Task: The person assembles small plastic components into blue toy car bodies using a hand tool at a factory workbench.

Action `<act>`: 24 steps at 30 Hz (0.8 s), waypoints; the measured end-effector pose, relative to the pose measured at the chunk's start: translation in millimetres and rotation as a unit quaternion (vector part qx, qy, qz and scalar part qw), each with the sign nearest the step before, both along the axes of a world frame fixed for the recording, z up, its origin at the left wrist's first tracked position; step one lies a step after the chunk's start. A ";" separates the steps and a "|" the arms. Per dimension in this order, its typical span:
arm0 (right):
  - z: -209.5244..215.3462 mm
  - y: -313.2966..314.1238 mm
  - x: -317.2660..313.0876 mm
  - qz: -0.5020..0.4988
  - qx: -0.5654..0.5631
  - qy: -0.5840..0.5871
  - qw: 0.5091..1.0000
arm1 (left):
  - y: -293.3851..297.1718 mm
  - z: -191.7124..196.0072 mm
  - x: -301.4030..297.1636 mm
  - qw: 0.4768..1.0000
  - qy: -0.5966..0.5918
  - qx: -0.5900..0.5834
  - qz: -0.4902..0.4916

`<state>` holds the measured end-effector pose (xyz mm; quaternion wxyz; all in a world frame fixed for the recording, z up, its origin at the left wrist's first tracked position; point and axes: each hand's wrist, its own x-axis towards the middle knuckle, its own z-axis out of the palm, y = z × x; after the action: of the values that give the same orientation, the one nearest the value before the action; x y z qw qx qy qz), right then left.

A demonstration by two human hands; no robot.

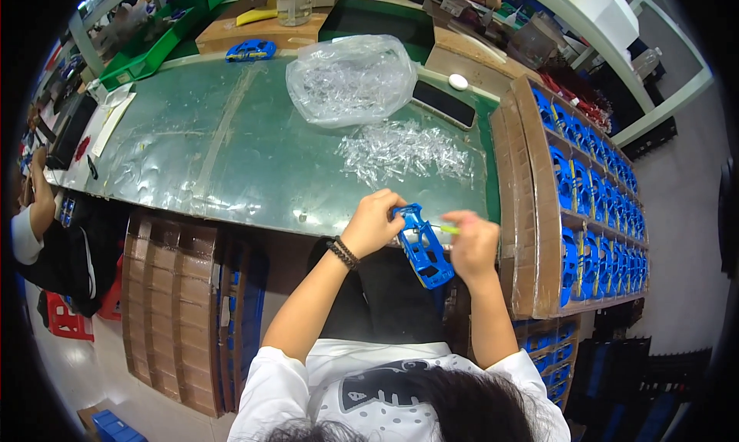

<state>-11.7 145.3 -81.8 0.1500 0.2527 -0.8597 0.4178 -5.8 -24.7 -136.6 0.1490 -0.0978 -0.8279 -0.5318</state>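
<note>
My left hand (372,225) is closed on one end of a blue toy car body shell (428,259), which has open window holes and hangs tilted over my lap at the table's near edge. My right hand (475,246), a little blurred, pinches a thin tool with a yellow-green handle (449,230). Its slim tip points at the upper part of the shell; whether it touches I cannot tell. Beyond my hands, small clear plastic pieces (404,154) lie in a loose pile on the green tabletop (265,153). Behind them sits a clear plastic bag (350,80) full of similar pieces.
At the right, a divided cardboard box (531,203) holds rows of blue car shells. A phone (444,105) and a round white object (458,81) lie near the bag. Another blue car (251,50) and a green tray (158,46) stand far left. Someone's arm (42,192) shows at the left.
</note>
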 end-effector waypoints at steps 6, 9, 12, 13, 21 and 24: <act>1.8 -9.1 11.1 0.145 0.165 -0.036 0.975 | -1.9 -1.7 -0.1 1.000 -0.012 0.023 0.009; -2.2 -4.4 9.2 0.168 0.177 -0.043 0.969 | 0.5 2.4 -0.9 0.999 -0.026 0.031 0.002; -2.4 -4.6 6.6 0.183 0.160 -0.062 0.968 | -0.3 0.1 -1.8 1.000 -0.015 0.020 0.011; -2.9 -4.4 4.6 0.195 0.145 -0.066 0.968 | -0.8 0.0 -2.1 1.000 -0.020 0.021 0.008; -5.2 -3.5 -1.1 0.208 0.132 -0.071 0.966 | -1.9 2.1 -4.0 0.999 -0.030 0.019 -0.002; -6.2 -6.2 -2.1 0.202 0.119 -0.052 0.971 | -3.7 1.8 -5.4 0.997 -0.056 0.045 -0.029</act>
<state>-13.7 139.2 -88.0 -0.0139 0.4152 -0.8408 0.3470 -11.3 -28.4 -134.9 0.0910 -0.0851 -0.8069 -0.5774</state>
